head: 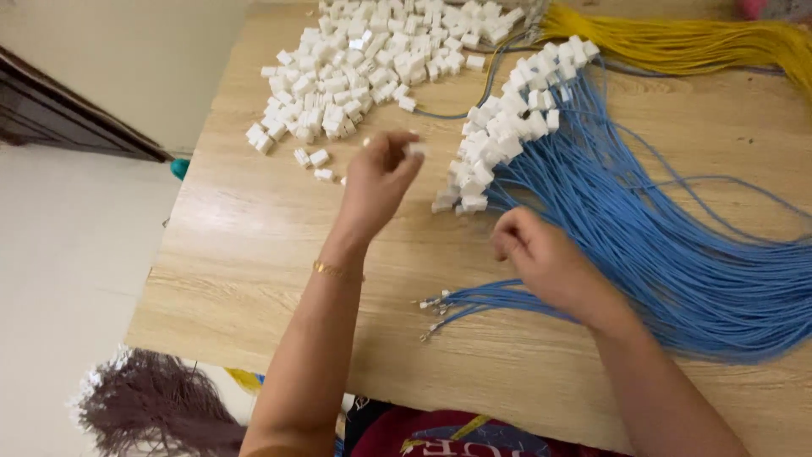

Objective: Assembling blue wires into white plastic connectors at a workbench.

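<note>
Left hand [376, 182] pinches white connector [416, 149], probably one, above bench [254, 245]. Right hand [541, 258] curled closed on blue wires [677, 254]. Many wires capped [499, 140]; few bare ends [433, 313], loose connector pile [364, 59] left.

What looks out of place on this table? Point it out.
A few white connectors lie scattered apart from the big white pile, near the left hand. Otherwise nothing looks spilled or damaged.

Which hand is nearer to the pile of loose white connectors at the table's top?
Left. The left hand sits just below the loose white connectors; the right hand rests lower on the blue wires.
</note>
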